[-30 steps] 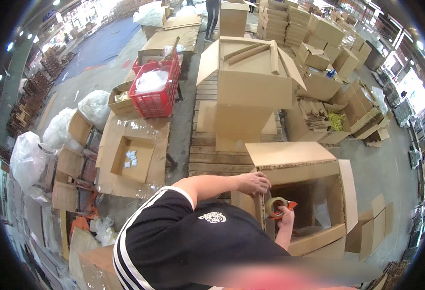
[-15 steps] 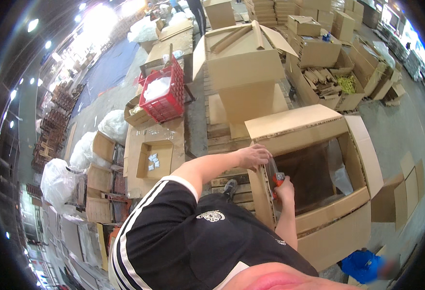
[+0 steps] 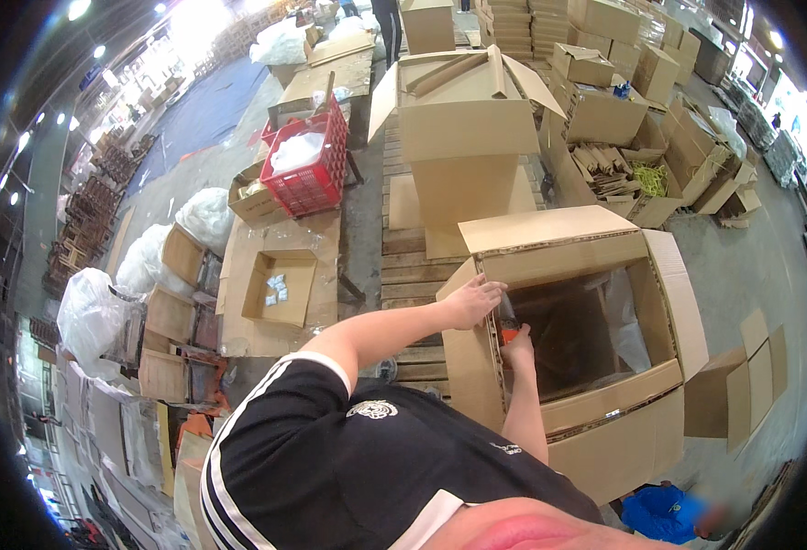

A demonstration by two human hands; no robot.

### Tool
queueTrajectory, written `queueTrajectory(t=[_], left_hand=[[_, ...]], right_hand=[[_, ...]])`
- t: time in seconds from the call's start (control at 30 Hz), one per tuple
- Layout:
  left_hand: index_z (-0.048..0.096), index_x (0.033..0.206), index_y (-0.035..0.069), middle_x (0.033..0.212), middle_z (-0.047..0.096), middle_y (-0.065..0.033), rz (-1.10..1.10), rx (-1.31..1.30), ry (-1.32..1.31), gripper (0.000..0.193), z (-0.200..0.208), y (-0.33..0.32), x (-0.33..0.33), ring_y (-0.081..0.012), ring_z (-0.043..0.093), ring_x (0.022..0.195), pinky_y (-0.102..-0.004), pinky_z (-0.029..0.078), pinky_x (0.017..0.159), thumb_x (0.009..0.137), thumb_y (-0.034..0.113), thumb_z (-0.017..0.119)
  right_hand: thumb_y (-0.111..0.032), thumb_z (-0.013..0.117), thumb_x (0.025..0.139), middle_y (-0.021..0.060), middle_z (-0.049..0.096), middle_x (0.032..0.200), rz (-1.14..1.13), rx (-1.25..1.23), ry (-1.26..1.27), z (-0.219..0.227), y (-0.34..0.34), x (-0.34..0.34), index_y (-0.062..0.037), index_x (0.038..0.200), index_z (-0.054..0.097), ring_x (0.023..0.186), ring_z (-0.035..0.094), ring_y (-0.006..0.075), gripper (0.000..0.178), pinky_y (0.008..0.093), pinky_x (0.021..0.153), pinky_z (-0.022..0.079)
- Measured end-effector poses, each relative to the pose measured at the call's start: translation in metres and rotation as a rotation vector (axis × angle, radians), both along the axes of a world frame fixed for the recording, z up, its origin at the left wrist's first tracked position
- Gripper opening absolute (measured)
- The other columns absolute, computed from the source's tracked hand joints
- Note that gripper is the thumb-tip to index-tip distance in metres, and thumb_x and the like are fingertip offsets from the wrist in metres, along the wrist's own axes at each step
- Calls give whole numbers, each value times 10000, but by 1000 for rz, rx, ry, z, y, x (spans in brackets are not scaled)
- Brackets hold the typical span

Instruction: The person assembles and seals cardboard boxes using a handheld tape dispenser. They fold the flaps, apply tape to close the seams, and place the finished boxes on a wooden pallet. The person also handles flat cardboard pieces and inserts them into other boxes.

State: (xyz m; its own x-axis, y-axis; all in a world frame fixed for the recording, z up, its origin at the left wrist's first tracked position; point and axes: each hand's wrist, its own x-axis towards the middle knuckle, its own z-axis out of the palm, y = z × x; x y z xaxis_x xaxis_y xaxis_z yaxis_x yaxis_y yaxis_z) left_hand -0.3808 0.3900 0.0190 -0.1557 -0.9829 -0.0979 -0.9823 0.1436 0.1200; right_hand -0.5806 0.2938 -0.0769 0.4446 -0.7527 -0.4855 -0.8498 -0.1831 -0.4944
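In front of me at right stands an open cardboard box [image 3: 614, 431], its flaps folded outward. Inside lies a dark brown panel-like item [image 3: 559, 339] under clear film, with pale translucent wrap [image 3: 625, 323] along its right side. My left hand [image 3: 475, 301] has its fingers bent over the box's left edge near the far corner. Just inside that edge, my right hand [image 3: 518, 346] is closed round a red hand tool [image 3: 510, 335]. Most of the tool is hidden by the fingers, so its kind cannot be told. The two hands are close together but apart.
Beyond stands a taller open carton [image 3: 468, 128] on wooden pallets [image 3: 408, 316]. At left, a table [image 3: 229, 312] bears a shallow cardboard tray [image 3: 280, 289] and a red crate [image 3: 307, 165]. A person in blue [image 3: 657, 513] is low at the right, near a folded carton [image 3: 724, 390].
The whole view has shifted a little, with the box now farther left. My right hand has drawn closer to the box's left wall, and less of the red tool shows.
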Motion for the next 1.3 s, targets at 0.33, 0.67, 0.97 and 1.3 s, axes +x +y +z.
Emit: queueTrajectory(t=[0.33,0.67,0.97,1.3], left_hand=[[575,1465,5,1674,440,-125,91,16,58,576,-3,9,-7,-259,275,1641,-556,202,1354,897,39,666],[549,1480,18,1664,447,-134,125,-2,169,706,2,13,-10,-264,277,1641,-539,171,1357,801,13,744],[552,1457,-2,1646,462,-153,135,-50,166,692,-1,15,-16,-276,302,1629,-541,176,1355,788,6,730],[562,1413,-7,1603,490,-158,157,-115,144,651,-5,18,-22,-283,335,1607,-548,194,1352,793,31,753]], right_hand=[[-148,807,826,274,731,1277,133,-20,55,4,-2,-2,-24,1494,474,1214,706,443,757,507,1018,578],[-193,839,807,248,745,1271,83,41,31,0,-4,-9,-42,1467,508,1207,715,436,753,513,1015,582],[-196,871,791,296,655,1399,65,52,37,9,4,-2,-54,1527,421,1303,656,459,873,511,1093,553],[-173,833,794,288,586,1494,105,24,4,8,4,-4,-101,1612,447,1373,607,445,907,479,1157,511]])
